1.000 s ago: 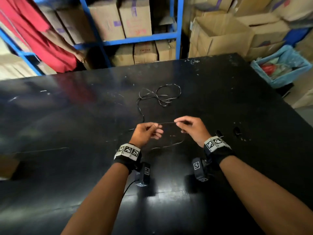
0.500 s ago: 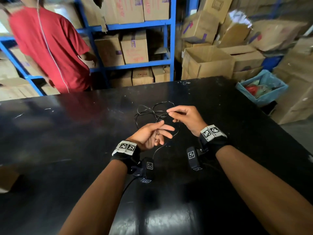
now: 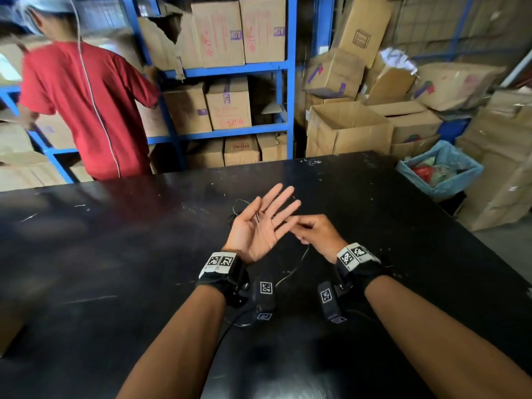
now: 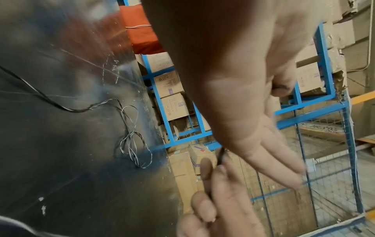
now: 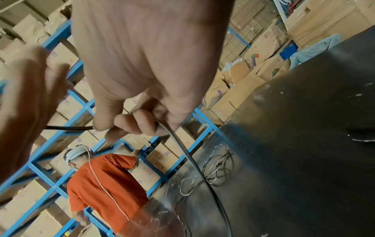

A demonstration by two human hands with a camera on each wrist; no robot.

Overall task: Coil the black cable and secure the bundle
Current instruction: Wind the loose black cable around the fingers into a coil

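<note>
The thin black cable [image 3: 299,263] lies partly on the black table [image 3: 115,254]. My left hand [image 3: 267,214] is held palm up above the table with its fingers straight and spread. A short end of cable [image 3: 257,217] lies across the palm by the thumb. My right hand [image 3: 302,226] sits just right of those fingers and pinches the cable [image 5: 182,149] between thumb and curled fingers [image 5: 129,125]. From that pinch the cable hangs down to the table. Its loose loops [image 4: 131,139] lie on the table beyond the left hand, mostly hidden by it in the head view.
A person in a red shirt [image 3: 86,105] stands behind the table's far edge at the left. Blue shelving [image 3: 285,96] with cardboard boxes fills the back. More boxes [image 3: 345,131] and a blue-lined bin [image 3: 440,171] stand off the table's right far corner.
My left hand has gone from gripping the cable to a flat, palm-up spread. My right hand has moved over to the left hand's fingers, still pinching the cable.
</note>
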